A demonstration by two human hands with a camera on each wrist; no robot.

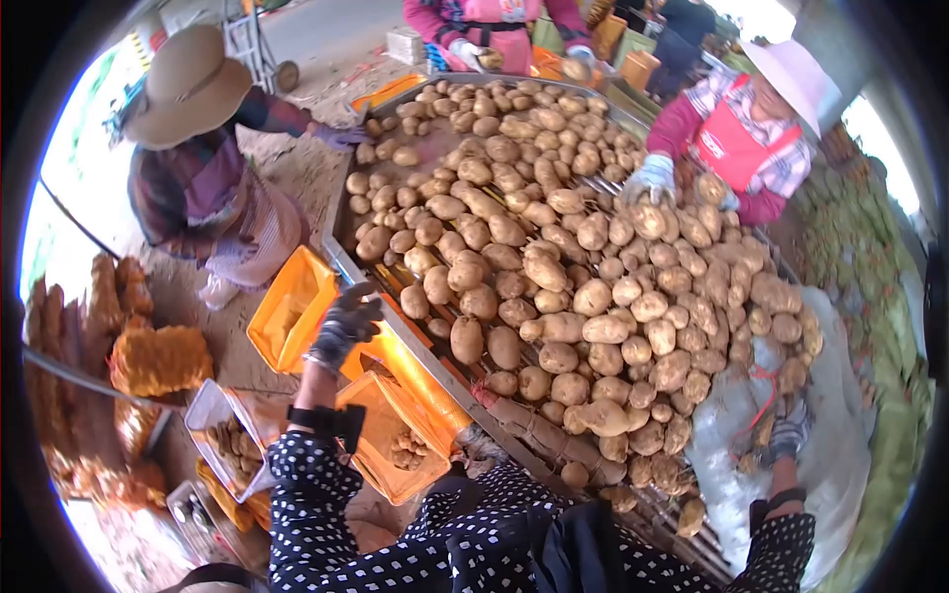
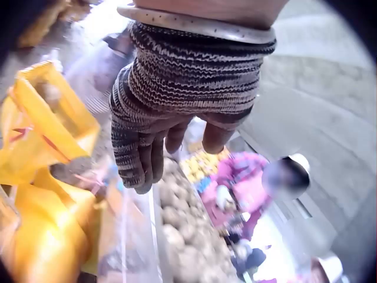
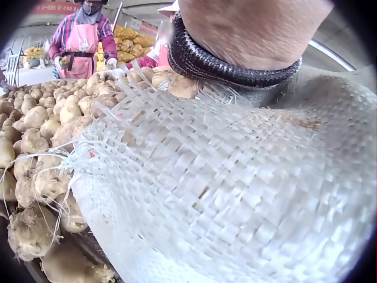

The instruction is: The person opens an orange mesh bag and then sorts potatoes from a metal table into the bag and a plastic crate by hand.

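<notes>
My left hand (image 1: 346, 321), in a dark striped knit glove, hangs in the air beside the near left edge of the sorting table, holding nothing. In the left wrist view its fingers (image 2: 132, 168) point down, loosely bent. My right hand (image 1: 789, 432), also gloved, grips a white woven sack (image 1: 840, 395) at the table's right end. The sack (image 3: 235, 188) hides the fingers in the right wrist view, its weave bunched up near the wrist. Potatoes (image 1: 593, 326) lie heaped across the table, several beside the sack's mouth, where a red string (image 1: 766, 381) shows.
Orange baskets (image 1: 395, 445) stand below the table's left edge, one with small potatoes in it. A white basket (image 1: 232, 445) and filled net bags (image 1: 158, 361) are further left. A person in a straw hat (image 1: 193, 89) and two others stand around the table.
</notes>
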